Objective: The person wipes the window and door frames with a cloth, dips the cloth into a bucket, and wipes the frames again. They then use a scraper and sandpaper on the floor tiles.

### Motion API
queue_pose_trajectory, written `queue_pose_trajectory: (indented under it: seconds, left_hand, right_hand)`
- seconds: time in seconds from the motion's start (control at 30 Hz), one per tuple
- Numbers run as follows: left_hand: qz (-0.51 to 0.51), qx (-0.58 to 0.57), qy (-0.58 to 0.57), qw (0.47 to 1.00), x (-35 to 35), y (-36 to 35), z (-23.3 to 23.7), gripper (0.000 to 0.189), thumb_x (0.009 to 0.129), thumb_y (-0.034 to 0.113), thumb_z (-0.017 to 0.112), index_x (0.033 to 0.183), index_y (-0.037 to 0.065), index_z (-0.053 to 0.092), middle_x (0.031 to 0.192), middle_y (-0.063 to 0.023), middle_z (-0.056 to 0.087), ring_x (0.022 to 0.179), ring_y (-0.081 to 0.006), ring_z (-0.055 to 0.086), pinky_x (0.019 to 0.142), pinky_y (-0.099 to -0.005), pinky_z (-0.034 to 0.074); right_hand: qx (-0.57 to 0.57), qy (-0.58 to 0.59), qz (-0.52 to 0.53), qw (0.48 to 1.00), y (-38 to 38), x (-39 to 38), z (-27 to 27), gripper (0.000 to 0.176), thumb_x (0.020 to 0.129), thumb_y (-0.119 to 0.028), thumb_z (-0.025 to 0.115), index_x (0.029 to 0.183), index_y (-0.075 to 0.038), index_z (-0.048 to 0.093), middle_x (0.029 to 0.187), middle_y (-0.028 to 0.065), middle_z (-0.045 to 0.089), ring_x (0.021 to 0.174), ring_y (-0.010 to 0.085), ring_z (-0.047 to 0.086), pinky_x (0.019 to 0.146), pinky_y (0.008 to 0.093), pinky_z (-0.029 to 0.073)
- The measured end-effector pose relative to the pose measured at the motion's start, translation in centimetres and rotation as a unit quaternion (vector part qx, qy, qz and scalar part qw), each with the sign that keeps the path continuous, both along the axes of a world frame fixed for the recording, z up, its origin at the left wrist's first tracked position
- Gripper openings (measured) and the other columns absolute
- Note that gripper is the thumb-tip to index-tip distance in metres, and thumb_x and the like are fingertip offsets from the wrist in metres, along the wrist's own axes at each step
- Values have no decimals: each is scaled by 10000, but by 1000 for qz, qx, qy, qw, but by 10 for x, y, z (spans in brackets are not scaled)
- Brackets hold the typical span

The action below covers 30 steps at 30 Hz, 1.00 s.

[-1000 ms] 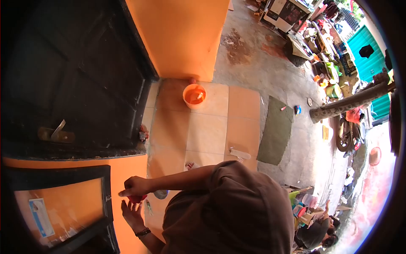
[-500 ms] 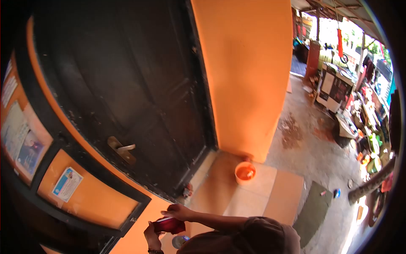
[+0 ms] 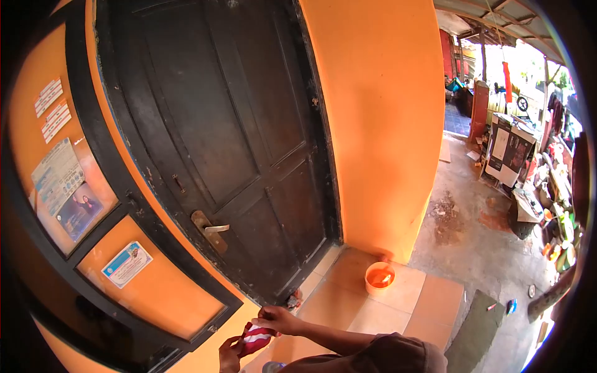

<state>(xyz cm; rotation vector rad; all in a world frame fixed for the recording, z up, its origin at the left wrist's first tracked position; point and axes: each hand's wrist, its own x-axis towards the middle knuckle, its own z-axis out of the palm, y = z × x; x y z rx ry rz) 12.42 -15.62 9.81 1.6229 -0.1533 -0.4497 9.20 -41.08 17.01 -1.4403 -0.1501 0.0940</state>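
Bunching of a red and white striped cloth (image 3: 256, 339) seems to be the step in hand. The cloth is low, near the orange wall, beside the black wooden door (image 3: 236, 143). Right hand (image 3: 278, 319) pinches its upper end with curled fingers; left hand (image 3: 229, 354) clasps it from below. Its long axis slants from lower left to upper right, toward the door's foot. I judge the next move needs a steady two-handed hold.
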Motion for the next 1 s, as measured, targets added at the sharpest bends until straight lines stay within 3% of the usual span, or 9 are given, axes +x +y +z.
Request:
queue_pose_trajectory:
  seconds: [0.07,0.13,0.23,0.5,0.57,0.67,0.73,0.83,1.0]
  left_hand:
    - [193,3,58,979,-1,-7,-6,213,877,173,565,888,-33,617,728,-111,628,567,-198,596,464,-303,483]
    - [182,59,66,979,2,3,-8,181,844,144,607,836,-35,634,673,-82,613,538,-163,558,462,-287,452]
    - [217,147,-37,964,3,6,-13,176,820,132,634,793,-42,634,637,-53,596,546,-134,534,502,-273,440]
    - [76,-191,-46,977,-10,-43,68,122,872,27,537,967,-20,598,879,-93,630,735,-147,615,703,-269,509]
    - [33,-114,-49,992,-16,-60,95,141,869,22,532,989,-24,592,902,-94,629,785,-153,610,736,-281,503]
    - [-69,-3,-147,987,-13,-77,95,204,877,44,529,1062,-20,587,931,-47,628,837,-98,578,751,-237,483]
    - [-111,52,-130,984,-8,-79,100,198,889,56,523,1068,16,597,899,-41,641,822,-92,585,753,-214,480]
    - [-80,68,-169,980,-6,-75,102,209,862,124,599,1045,25,612,857,-40,656,781,-95,605,710,-220,498]
    - [-30,125,-189,974,-10,-56,104,327,714,238,770,901,0,648,773,-58,669,670,-108,625,608,-237,517]
  right_hand:
    - [-42,35,22,998,3,-5,10,347,844,-362,624,855,-17,582,651,61,587,600,129,581,564,275,464]
    - [-117,-151,-24,981,8,1,-7,339,829,-350,639,893,-21,591,752,69,616,708,151,601,645,283,478]
    - [-110,-92,-9,990,-1,-4,-14,315,820,-322,656,922,-29,603,837,75,624,784,151,594,690,291,475]
    - [-260,-18,82,962,-30,-1,-31,448,822,-243,646,1161,4,488,931,169,617,879,228,612,754,316,481]
    - [-274,-222,31,935,-28,-1,-33,491,804,-253,653,1196,-12,483,933,184,623,872,291,617,783,347,490]
    - [-134,-175,50,974,-11,15,-54,513,814,-179,643,1246,4,434,1086,133,547,1042,192,543,831,289,447]
    - [-62,-136,83,985,-11,17,-43,451,814,-196,650,1191,0,502,963,96,586,913,153,579,757,264,462]
    - [-218,-45,90,971,-15,11,-22,273,794,-248,684,922,-24,594,677,24,566,646,122,554,574,271,441]
    - [-236,-176,-6,956,-22,14,-33,322,751,-314,713,897,-42,620,758,107,616,677,242,607,626,339,476]
